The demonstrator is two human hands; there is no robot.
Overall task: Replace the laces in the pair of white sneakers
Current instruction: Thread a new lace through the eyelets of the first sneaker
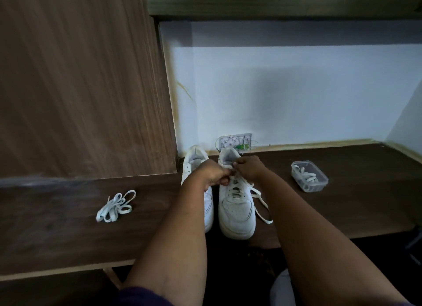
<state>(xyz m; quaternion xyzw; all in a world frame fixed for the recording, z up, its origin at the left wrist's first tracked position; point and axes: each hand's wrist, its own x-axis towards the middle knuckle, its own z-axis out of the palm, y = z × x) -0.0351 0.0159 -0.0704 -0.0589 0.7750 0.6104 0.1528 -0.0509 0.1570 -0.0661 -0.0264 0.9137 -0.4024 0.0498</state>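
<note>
Both forearms reach to twelve o'clock, left hand [213,174] and right hand [247,167] pinching a lace [257,195] at the right sneaker's [236,205] upper eyelets on the surface [57,232], apparently mid-lacing, with the next eyelet likely needing the lace tip fed through.

Left sneaker [206,200] half hidden — left hand [214,173] covers it.

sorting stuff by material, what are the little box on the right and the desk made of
Box: looks like clear plastic, thin and glossy; the white laces inside show through its walls. Desk: dark brown wood-grain surface with a pale edge strip, probably laminated board rather than solid wood, though the picture leaves that open.
</note>
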